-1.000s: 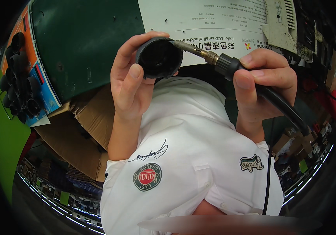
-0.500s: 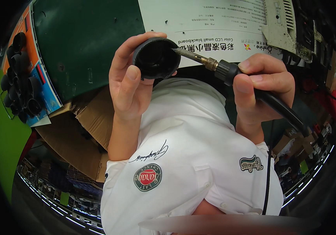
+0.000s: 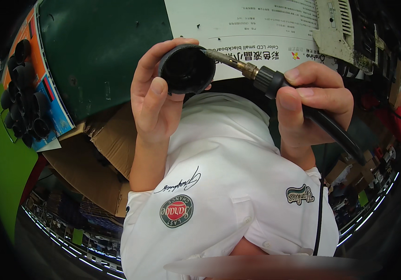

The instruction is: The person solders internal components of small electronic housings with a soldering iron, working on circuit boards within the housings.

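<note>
My left hand [image 3: 153, 95] is closed around a round black cup-shaped part [image 3: 186, 77], its hollow side showing and its rim tilted to the right. The thumb presses the near side while the fingers wrap behind. In my right hand [image 3: 315, 100] is a soldering iron [image 3: 268, 81], gripped by its black handle between thumb and fingers. The iron's metal tip meets the upper right of the cup's rim. The exact spot it touches is too small to make out.
At the far left, several black cup-shaped parts [image 3: 23, 91] lie heaped on a colourful printed sheet [image 3: 60, 114]. Beyond my hands are a dark green mat [image 3: 107, 51] and a white printed board [image 3: 238, 23]. A beige vented device [image 3: 336, 28] stands at the back right. Open cardboard boxes [image 3: 112, 140] sit below the table edge.
The soldering iron's tip has shifted slightly up and left, from inside the cup's wall onto its rim. My left hand and the cup have hardly moved.
</note>
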A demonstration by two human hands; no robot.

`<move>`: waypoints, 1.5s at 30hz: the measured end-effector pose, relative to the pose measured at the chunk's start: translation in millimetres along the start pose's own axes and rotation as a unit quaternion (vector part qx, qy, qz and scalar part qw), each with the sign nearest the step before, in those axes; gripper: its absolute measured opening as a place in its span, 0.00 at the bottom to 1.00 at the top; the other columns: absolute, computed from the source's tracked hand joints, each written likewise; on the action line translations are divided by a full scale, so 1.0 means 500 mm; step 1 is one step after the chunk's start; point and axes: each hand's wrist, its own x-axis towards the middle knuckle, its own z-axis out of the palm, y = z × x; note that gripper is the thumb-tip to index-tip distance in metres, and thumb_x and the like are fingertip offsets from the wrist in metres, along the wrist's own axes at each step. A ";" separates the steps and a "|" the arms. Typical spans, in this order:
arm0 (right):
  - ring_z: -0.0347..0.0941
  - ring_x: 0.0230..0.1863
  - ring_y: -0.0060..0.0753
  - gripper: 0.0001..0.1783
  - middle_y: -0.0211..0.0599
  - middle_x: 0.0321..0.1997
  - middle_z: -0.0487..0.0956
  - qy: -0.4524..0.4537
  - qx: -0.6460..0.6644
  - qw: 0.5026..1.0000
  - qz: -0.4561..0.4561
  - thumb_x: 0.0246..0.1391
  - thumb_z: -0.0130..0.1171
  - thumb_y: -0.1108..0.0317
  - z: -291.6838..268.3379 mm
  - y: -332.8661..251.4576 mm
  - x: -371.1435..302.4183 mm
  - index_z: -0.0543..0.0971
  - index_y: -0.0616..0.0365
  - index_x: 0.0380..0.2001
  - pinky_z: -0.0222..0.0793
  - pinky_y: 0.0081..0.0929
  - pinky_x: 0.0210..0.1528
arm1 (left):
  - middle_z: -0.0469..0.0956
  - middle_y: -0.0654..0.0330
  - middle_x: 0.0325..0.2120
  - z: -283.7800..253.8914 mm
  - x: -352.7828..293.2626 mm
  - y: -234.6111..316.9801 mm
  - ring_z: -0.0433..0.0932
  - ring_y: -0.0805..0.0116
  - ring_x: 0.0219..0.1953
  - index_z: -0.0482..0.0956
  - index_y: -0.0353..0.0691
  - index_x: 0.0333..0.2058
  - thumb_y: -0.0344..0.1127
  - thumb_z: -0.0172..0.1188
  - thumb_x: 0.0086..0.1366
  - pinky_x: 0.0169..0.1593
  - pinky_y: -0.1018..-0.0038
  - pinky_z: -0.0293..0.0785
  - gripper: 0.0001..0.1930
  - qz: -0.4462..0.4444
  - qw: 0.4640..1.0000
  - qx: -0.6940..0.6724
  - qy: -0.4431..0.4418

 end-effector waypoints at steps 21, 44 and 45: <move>0.72 0.27 0.24 0.17 0.43 0.31 0.77 -0.035 -0.003 0.999 0.001 0.48 0.70 0.67 -0.012 -0.007 -0.004 0.69 0.55 0.32 0.69 0.17 0.30 | 0.57 0.34 0.59 0.003 0.000 0.003 0.76 0.45 0.46 0.55 0.36 0.61 0.45 0.47 0.68 0.46 0.57 0.78 0.29 -0.007 1.000 -0.003 0.009; 0.74 0.26 0.23 0.21 0.41 0.34 0.77 -0.047 0.038 0.998 -0.007 0.39 0.74 0.76 -0.030 -0.004 -0.006 0.72 0.54 0.34 0.71 0.18 0.26 | 0.65 0.37 0.54 0.006 0.001 0.011 0.78 0.51 0.43 0.59 0.33 0.59 0.43 0.51 0.66 0.41 0.60 0.80 0.27 0.007 0.991 -0.128 0.031; 0.73 0.26 0.22 0.20 0.41 0.34 0.77 -0.027 0.060 0.998 0.007 0.40 0.73 0.75 -0.033 -0.003 -0.010 0.72 0.54 0.34 0.71 0.17 0.26 | 0.64 0.37 0.55 0.005 0.001 0.011 0.78 0.50 0.42 0.59 0.34 0.60 0.43 0.50 0.67 0.40 0.60 0.79 0.28 0.006 0.988 -0.150 0.022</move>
